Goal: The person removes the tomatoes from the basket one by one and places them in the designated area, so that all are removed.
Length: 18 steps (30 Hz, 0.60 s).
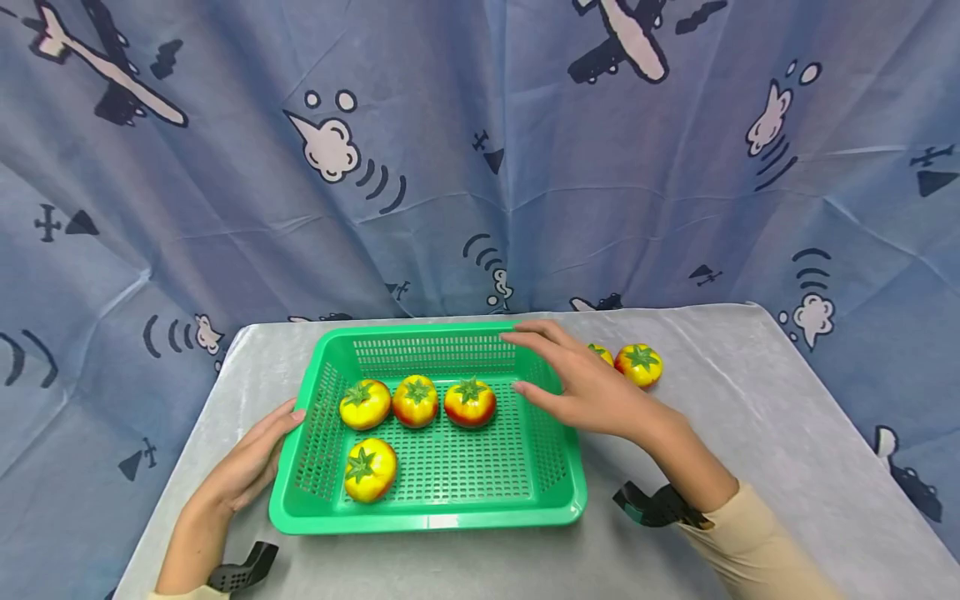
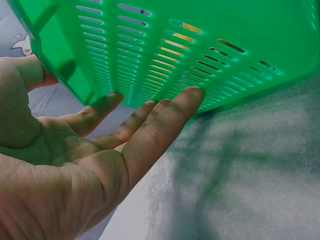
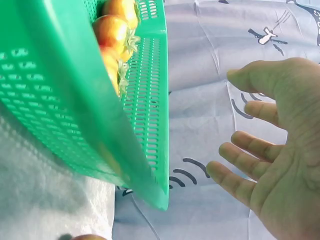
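A green plastic basket point(image 1: 427, 521) with slotted walls stands on the table, holding several red-and-yellow tomatoes point(image 1: 469, 403) with green leafy tops. My left hand point(image 1: 255, 458) holds the basket's left side. Its thumb lies over the rim, and in the left wrist view the fingertips point(image 2: 192, 95) touch the slotted outer wall point(image 2: 165, 55). Above the basket's right end hovers my right hand point(image 1: 581, 379), fingers spread and nothing in them. The right wrist view shows that hand point(image 3: 280, 145) apart from the basket rim point(image 3: 100, 115).
Two more tomatoes lie on the table to the right of the basket; one point(image 1: 639, 365) shows well, the other point(image 1: 602, 353) is partly hidden by my right hand. A grey cloth covers the table point(image 1: 750, 433). Behind it hangs a blue curtain point(image 1: 450, 167) printed with planes.
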Each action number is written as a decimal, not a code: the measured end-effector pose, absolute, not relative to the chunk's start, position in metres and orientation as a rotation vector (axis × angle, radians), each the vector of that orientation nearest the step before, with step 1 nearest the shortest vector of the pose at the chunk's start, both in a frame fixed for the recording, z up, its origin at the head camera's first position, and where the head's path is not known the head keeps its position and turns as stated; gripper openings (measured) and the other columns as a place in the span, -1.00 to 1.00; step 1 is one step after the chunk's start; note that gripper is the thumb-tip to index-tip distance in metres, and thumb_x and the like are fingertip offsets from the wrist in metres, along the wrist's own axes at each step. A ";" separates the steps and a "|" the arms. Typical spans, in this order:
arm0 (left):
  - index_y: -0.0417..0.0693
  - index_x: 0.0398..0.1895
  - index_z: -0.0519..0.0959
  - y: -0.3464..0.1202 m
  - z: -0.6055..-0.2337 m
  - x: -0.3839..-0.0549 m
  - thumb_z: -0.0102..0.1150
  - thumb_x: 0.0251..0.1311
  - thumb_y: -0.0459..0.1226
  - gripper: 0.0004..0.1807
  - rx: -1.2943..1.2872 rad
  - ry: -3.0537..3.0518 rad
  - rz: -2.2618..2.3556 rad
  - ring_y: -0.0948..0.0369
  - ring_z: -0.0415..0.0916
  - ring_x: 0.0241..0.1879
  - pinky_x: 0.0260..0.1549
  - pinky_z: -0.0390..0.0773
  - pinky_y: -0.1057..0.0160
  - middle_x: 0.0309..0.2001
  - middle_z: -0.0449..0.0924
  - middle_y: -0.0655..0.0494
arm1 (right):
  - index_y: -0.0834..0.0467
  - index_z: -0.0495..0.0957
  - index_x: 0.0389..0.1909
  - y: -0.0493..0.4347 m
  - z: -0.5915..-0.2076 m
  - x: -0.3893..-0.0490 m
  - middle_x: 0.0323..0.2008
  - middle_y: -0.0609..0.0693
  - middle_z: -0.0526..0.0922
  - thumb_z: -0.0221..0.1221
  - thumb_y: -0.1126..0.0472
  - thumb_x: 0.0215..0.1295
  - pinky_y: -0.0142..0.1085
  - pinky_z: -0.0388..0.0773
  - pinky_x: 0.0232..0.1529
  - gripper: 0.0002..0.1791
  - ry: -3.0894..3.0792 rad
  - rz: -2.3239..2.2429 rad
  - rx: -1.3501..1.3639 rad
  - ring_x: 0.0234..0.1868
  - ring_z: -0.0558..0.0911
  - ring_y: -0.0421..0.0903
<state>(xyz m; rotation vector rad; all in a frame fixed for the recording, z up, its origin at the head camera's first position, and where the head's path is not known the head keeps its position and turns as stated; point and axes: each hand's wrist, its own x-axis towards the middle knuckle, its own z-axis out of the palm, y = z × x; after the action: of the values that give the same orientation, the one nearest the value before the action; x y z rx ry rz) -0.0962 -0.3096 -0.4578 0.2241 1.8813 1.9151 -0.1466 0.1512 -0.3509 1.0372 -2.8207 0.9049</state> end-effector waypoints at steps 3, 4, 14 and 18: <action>-0.33 0.70 -0.32 -0.309 -0.459 -0.096 -0.34 0.75 -0.07 -0.23 0.200 1.896 1.915 0.42 0.58 0.25 0.19 0.70 0.31 0.28 0.51 0.42 | -0.01 0.37 0.56 0.146 -0.350 -0.146 0.53 0.07 0.35 0.34 0.08 0.46 0.18 0.55 0.43 -0.30 -2.823 0.931 1.046 0.50 0.45 0.14; -0.33 0.71 -0.31 -0.309 -0.459 -0.096 -0.34 0.75 -0.08 -0.24 0.192 1.900 1.916 0.43 0.58 0.25 0.18 0.70 0.31 0.27 0.51 0.42 | -0.01 0.37 0.56 0.144 -0.350 -0.146 0.53 0.07 0.36 0.33 0.08 0.47 0.17 0.56 0.42 -0.31 -2.821 0.937 1.052 0.50 0.46 0.13; -0.35 0.70 -0.33 -0.311 -0.460 -0.096 -0.35 0.76 -0.08 -0.23 0.180 1.888 1.930 0.46 0.57 0.24 0.18 0.70 0.33 0.26 0.52 0.48 | 0.03 0.42 0.52 0.126 -0.351 -0.151 0.50 0.08 0.40 0.31 0.09 0.49 0.15 0.56 0.41 -0.37 -2.802 0.993 1.143 0.48 0.47 0.12; -0.33 0.71 -0.34 -0.311 -0.460 -0.096 -0.35 0.75 -0.08 -0.23 0.176 1.889 1.928 0.47 0.57 0.25 0.18 0.69 0.33 0.27 0.50 0.48 | 0.02 0.44 0.51 0.118 -0.349 -0.155 0.49 0.06 0.42 0.30 0.03 0.49 0.14 0.55 0.43 -0.38 -2.813 0.969 1.180 0.47 0.49 0.10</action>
<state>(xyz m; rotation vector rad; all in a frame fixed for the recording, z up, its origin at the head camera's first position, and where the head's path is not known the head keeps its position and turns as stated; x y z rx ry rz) -0.0960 -0.3107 -0.4604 0.1764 1.8894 1.9278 -0.1547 0.1181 -0.3494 1.1799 -2.8127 0.9688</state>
